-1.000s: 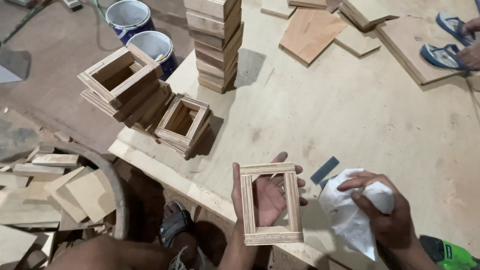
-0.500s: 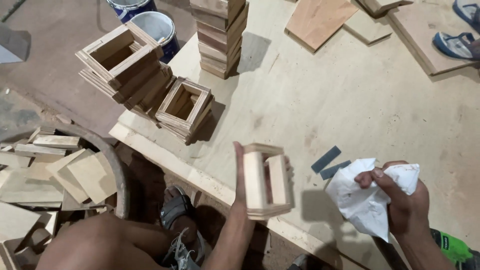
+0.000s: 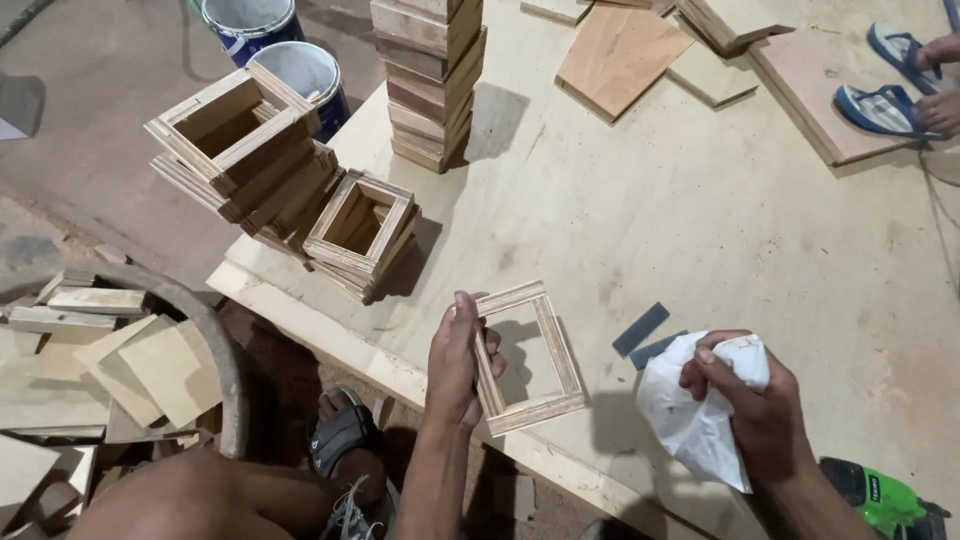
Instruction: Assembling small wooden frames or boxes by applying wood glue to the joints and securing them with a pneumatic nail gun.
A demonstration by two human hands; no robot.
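Your left hand [image 3: 455, 360] is pinching the square wooden frame [image 3: 528, 355] by its left side. Your right hand [image 3: 762, 405], right of the frame, is squeezing a white cloth [image 3: 690, 415].

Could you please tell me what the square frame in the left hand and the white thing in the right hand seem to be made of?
The square frame looks like plywood: its edges show layered bands, and the faces are pale, bare and matt. The white thing crumpled in the right hand is probably thin plastic or paper; its creases suggest a soft sheet, but I cannot tell which.
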